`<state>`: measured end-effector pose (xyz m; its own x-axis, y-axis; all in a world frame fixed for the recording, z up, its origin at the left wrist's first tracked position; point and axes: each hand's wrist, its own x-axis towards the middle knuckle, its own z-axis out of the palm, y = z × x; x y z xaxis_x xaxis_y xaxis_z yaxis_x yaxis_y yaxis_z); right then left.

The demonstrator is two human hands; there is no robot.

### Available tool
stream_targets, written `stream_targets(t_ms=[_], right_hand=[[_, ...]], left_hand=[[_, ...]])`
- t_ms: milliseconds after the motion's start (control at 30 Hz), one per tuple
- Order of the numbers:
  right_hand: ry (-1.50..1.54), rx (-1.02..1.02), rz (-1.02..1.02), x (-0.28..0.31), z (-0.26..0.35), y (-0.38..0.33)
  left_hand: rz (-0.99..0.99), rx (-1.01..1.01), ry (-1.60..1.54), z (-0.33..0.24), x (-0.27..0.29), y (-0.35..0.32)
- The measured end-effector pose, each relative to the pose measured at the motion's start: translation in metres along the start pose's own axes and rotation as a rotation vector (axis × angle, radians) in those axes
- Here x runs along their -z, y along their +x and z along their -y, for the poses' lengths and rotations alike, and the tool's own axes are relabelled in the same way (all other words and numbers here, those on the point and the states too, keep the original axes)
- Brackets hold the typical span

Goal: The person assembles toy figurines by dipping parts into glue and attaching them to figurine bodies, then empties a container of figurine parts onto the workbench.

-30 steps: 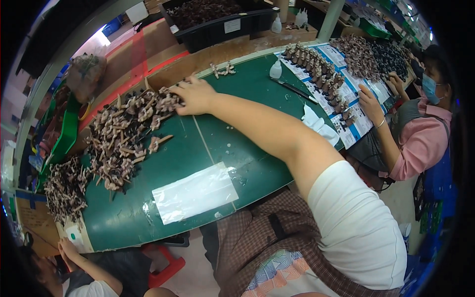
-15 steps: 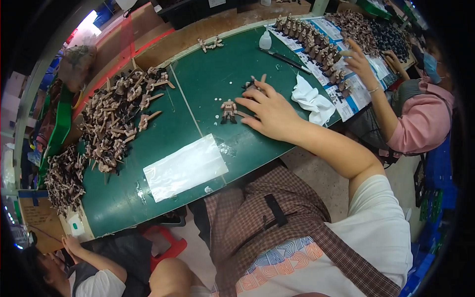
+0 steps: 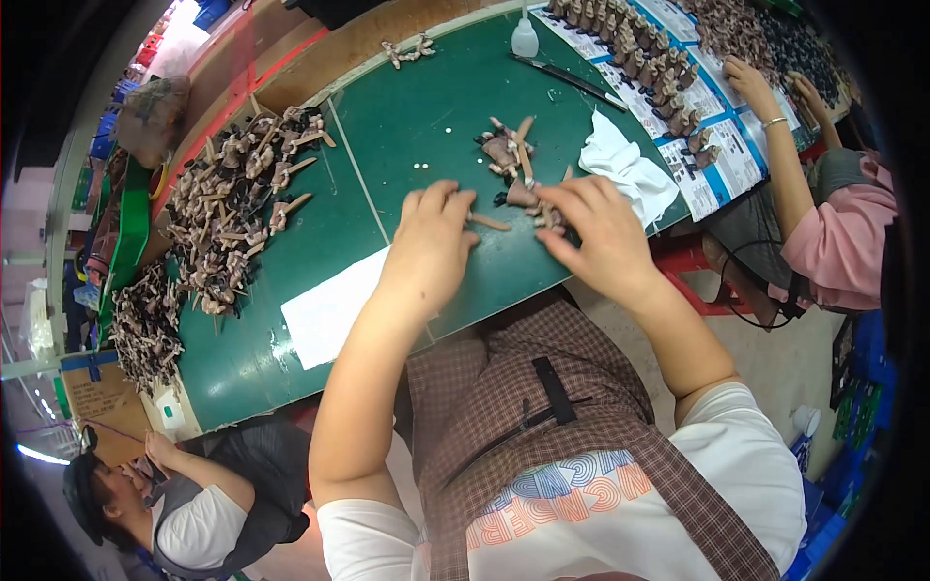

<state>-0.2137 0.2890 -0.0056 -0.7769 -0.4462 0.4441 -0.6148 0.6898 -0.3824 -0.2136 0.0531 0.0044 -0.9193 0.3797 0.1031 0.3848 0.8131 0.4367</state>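
Note:
A small bunch of brown figure parts with pale sticks [image 3: 511, 155] lies on the green table mat [image 3: 436, 107] in front of me. My left hand [image 3: 431, 247] rests flat on the mat, fingers stretched, its tips touching one loose stick [image 3: 490, 223]. My right hand [image 3: 603, 237] sits just to the right, with its fingers curled over a brown part [image 3: 531, 198] at the near edge of the bunch. The two hands are almost side by side near the table's front edge.
A big heap of the same parts [image 3: 232, 213] covers the mat's left. A white sheet [image 3: 334, 305], a white cloth [image 3: 630, 169], a small white bottle [image 3: 524, 39] and rows of figures [image 3: 659, 68] lie around. A pink-sleeved co-worker [image 3: 833, 242] sits right; another person [image 3: 184, 504] lower left.
My right hand came back from the big heap with a small bunch of parts to the front of the mat. My left hand has come into view beside it.

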Motion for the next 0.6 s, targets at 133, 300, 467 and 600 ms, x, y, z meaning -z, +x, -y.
stream_targets(t_ms=[133,300,467,600], right_hand=[[0.081,-0.111,0.014,0.01,-0.013,-0.007],[0.135,-0.097,0.134,0.017,0.0,-0.015],[0.27,-0.215,0.225,0.017,0.019,-0.023],[0.337,-0.228,0.256,0.017,0.019,-0.024]], left_hand=[[-0.009,0.054,-0.024,-0.042,-0.001,-0.037],[-0.078,0.112,-0.075,-0.054,-0.014,-0.06],[-0.129,0.171,-0.128,-0.053,-0.02,-0.063],[-0.167,0.199,-0.258,-0.046,-0.026,-0.062]])
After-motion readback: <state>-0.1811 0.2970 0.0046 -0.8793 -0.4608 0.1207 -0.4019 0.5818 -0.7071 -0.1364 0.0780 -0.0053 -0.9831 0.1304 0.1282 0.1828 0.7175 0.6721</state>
